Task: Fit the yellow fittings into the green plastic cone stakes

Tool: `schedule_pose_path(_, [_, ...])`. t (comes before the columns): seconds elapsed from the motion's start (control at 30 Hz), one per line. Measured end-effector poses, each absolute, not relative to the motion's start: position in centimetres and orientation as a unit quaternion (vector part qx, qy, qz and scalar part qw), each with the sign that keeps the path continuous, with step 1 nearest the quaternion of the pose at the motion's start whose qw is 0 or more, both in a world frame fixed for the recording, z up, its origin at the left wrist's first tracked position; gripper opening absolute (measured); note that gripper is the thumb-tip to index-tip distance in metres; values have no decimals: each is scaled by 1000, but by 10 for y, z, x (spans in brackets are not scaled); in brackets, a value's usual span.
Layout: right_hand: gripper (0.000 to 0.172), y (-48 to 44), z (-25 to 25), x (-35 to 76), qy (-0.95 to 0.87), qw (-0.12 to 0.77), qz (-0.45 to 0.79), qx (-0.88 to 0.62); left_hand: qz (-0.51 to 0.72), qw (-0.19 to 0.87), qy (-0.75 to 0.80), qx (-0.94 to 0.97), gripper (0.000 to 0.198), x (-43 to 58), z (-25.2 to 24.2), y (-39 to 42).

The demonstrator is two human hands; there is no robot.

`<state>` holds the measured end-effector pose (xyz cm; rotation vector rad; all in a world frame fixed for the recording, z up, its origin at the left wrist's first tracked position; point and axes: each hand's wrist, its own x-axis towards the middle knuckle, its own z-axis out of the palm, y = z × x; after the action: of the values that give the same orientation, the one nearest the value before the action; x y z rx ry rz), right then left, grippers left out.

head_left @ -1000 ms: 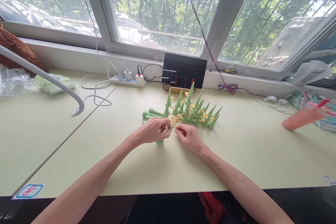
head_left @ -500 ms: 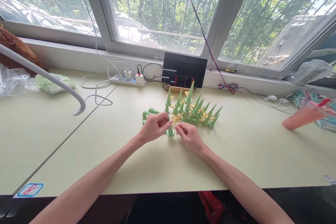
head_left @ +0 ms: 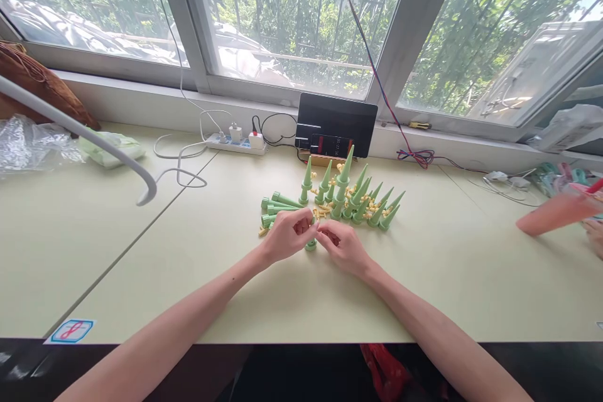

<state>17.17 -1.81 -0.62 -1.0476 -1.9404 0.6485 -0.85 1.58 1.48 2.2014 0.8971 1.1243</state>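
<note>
A green plastic spike stands point-up on the table in front of me, its middle covered by my left hand. The fingers of that hand are closed around the spike. My right hand is pinched, its fingertips meeting the left ones beside the spike; whatever lies in the pinch is too small to make out. Behind my hands stands a group of upright green spikes, with small yellow plastic pieces among them. More green tubes lie on their sides left of the group.
A dark tablet with a phone before it stands at the back. A power strip with cables is left of it. At right are a red drink cup and another person's hand. A grey curved bar crosses the left side.
My right fingertips have come up against my left ones, closing the small gap between them. Another person's hand has appeared at the right edge. The view has shifted slightly.
</note>
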Motion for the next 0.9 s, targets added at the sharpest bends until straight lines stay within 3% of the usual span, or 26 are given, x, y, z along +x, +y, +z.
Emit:
schedule_pose_path(0.43, [15,-17,-8,174,-755,415,254,-440,359,223,323,847,31,-7,3,18])
schedule_pose_path(0.9, [18,-15,-10,173,-733,421,250,-472,360,172,392,829,29,-6,-4,19])
